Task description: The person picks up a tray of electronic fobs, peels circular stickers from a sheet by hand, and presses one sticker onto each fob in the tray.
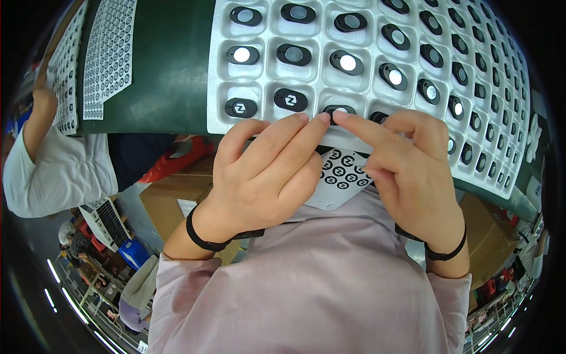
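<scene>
Both my hands meet over one small black oval piece (346, 110) in the nearest row of the silvery compartment tray (216, 121). My left hand (265, 171) has its fingers stretched forward, the tips at the piece's left end. With its index finger extended, my right hand (410, 168) touches the same piece; its other fingers are bent. Below the tray edge, a white sheet of round black stickers (337, 186) shows between the hands. Its sides run behind them, so any grip on it is hidden. To the left, two pieces (290, 100) carry a white mark on black.
Many more oval pieces (294, 55) with grey or bright discs fill the tray. More sticker sheets (112, 56) lie on the dark green table (168, 65). Cardboard boxes (177, 192) stand under the table. Another person's arm (41, 115) is at the far left.
</scene>
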A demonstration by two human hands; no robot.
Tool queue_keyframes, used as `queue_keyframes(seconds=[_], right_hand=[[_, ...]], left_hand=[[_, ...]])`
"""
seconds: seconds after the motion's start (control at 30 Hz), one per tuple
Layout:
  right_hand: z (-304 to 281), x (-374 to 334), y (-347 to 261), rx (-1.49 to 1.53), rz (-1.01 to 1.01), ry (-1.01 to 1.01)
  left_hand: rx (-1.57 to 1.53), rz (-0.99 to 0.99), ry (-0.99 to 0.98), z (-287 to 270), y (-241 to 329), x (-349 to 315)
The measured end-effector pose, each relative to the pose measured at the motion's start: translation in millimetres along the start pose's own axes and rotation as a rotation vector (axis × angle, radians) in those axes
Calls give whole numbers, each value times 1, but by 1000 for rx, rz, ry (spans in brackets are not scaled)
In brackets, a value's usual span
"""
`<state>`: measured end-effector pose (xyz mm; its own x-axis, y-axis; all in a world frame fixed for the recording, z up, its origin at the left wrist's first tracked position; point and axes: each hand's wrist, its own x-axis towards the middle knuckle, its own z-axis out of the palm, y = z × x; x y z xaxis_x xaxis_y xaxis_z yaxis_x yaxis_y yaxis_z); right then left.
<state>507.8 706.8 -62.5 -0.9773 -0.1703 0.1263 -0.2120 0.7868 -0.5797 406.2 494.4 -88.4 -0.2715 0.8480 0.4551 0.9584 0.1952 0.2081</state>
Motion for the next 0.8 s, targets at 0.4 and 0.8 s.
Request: queue_keyframes(seconds=[0.4,0.8], right_hand=[[3,2,-13,-206,-119,120],[-10,-1,-13,-151,-40,45]], left_hand=[[99,14,1,1,4,3],[72,-3,4,2,3,3]])
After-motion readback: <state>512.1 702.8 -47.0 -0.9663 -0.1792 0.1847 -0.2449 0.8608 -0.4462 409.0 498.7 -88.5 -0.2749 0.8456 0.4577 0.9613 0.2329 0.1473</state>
